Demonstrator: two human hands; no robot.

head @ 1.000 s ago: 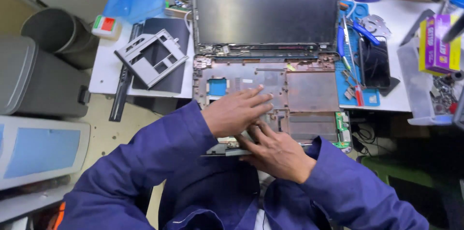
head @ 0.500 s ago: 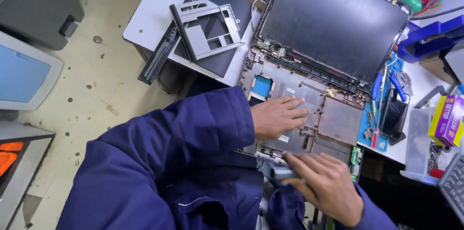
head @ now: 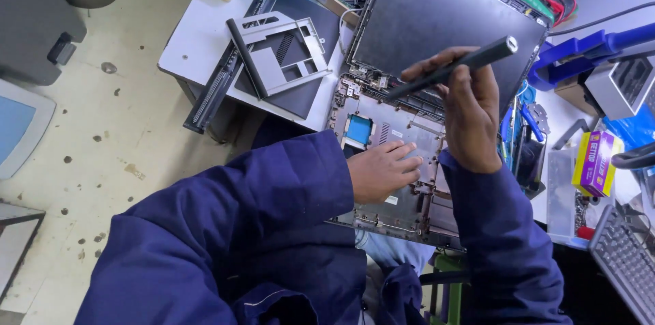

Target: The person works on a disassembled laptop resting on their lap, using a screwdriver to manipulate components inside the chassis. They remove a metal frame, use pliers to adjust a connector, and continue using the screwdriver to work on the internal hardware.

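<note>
An opened laptop with its bare metal base (head: 382,130) and dark lid (head: 437,18) lies on the white table (head: 198,31). My left hand (head: 382,171) rests flat on the base, fingers spread near a small blue part (head: 358,129). My right hand (head: 471,110) is raised over the hinge area and grips a black pen-shaped screwdriver (head: 457,69), its tip pointing down-left toward the base. Both arms wear dark blue sleeves.
A grey plastic frame (head: 280,52) lies on a dark panel at the left of the laptop. Blue tools and a black device (head: 525,154) sit at the right, with a purple-and-yellow box (head: 595,161), a keyboard corner (head: 624,263), and grey bins on the floor.
My right hand has lifted from near my lap to over the laptop hinge, now holding the black screwdriver. My left hand stays on the base. The view has tilted further.
</note>
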